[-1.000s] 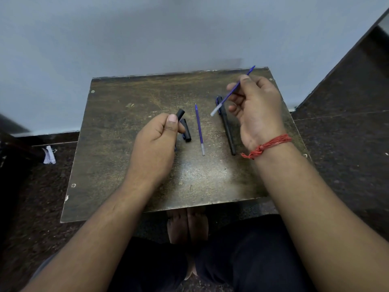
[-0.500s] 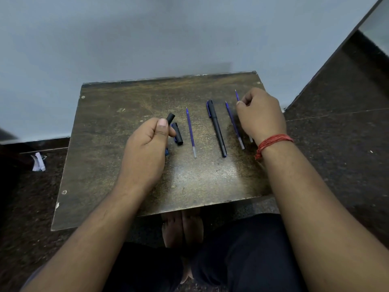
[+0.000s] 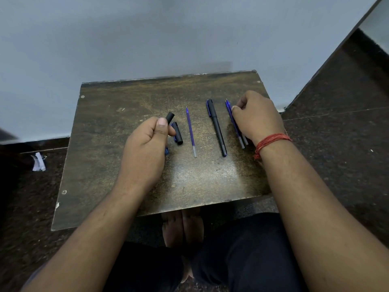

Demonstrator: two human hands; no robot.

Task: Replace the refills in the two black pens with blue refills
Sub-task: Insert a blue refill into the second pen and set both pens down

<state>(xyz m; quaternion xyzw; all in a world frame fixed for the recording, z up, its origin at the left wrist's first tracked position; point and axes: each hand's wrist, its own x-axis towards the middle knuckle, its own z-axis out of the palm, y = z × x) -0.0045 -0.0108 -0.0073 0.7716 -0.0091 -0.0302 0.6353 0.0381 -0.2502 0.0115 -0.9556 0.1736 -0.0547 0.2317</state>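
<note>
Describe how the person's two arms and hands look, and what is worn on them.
Both forearms are bare, with no sleeves in view. The right hand has a band of red thread wound several times round the wrist. The left hand wears nothing: no ring, watch or glove shows. The thumbnail on the left hand is short.

The counter (image 3: 126, 165) is worn, scuffed board, rough and mottled with a dull sheen near its front. The pen (image 3: 216, 127) looks matt black plastic; the refill (image 3: 190, 131) glossy blue plastic. The floor (image 3: 336, 144) is speckled dark stone.
</note>
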